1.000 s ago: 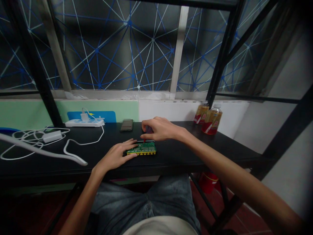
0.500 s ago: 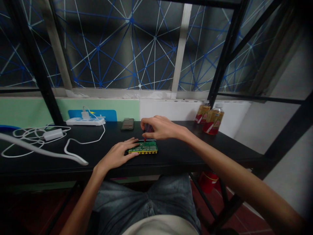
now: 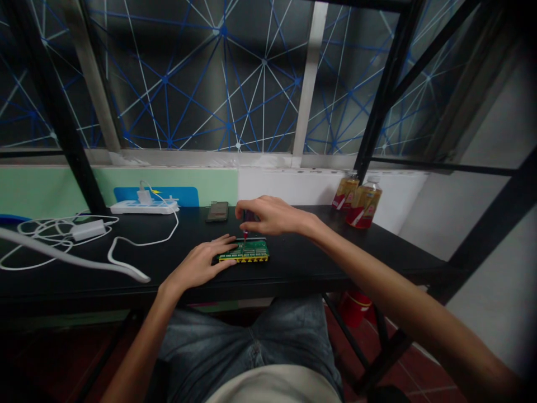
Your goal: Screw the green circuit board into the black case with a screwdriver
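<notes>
A small green circuit board (image 3: 248, 251) with a yellow front edge lies on the black desk (image 3: 293, 268). My left hand (image 3: 200, 261) rests flat on the desk, fingers stretched against the board's left end. My right hand (image 3: 268, 215) is closed round a small screwdriver (image 3: 245, 230) with a dark handle and red shaft, held upright with its tip on the board's back left part.
A phone (image 3: 217, 211) lies behind the board. A white power strip (image 3: 142, 207) and white cables (image 3: 126, 246) are at the left. Two drink bottles (image 3: 363, 204) stand at the back right. Black frame posts (image 3: 377, 95) rise from the desk.
My right hand and the screwdriver have shifted slightly left over the board. My left hand and the board have stayed put.
</notes>
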The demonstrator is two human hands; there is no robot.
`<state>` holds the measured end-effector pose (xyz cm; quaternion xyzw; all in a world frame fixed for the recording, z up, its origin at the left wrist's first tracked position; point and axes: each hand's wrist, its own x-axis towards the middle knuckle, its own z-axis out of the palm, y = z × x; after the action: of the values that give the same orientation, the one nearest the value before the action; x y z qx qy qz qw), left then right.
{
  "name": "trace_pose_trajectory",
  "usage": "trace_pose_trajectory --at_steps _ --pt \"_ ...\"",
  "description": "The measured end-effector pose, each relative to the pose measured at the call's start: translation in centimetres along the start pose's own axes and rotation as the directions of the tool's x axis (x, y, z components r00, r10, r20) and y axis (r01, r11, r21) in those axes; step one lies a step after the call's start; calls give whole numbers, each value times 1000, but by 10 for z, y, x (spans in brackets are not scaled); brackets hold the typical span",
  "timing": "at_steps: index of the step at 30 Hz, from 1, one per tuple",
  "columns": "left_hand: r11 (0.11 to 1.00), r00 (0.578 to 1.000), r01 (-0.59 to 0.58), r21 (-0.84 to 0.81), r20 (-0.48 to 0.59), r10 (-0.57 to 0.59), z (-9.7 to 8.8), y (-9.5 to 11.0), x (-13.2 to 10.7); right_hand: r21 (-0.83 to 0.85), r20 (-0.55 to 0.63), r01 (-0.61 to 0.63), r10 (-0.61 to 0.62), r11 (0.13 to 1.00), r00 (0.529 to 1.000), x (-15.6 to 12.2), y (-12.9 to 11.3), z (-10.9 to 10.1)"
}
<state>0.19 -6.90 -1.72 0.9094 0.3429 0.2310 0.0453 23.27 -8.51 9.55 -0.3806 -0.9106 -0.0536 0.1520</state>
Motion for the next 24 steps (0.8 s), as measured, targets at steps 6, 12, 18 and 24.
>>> trace_pose_trajectory --at_steps 6,12,18,24 --pt "1000 1000 -9 9 7 9 1 -2 0 41 -11 -11 12 999 1000 -3 4 3" --pt "1000 1000 -11 28 1 10 1 -4 0 73 -34 -20 23 997 999 -6 9 7" --pt "1000 1000 -5 24 11 5 2 -4 0 177 -93 -1 18 984 996 -10 13 12" --pt "1000 1000 -4 29 12 3 2 -5 2 384 -165 77 -14 920 986 -25 28 27"
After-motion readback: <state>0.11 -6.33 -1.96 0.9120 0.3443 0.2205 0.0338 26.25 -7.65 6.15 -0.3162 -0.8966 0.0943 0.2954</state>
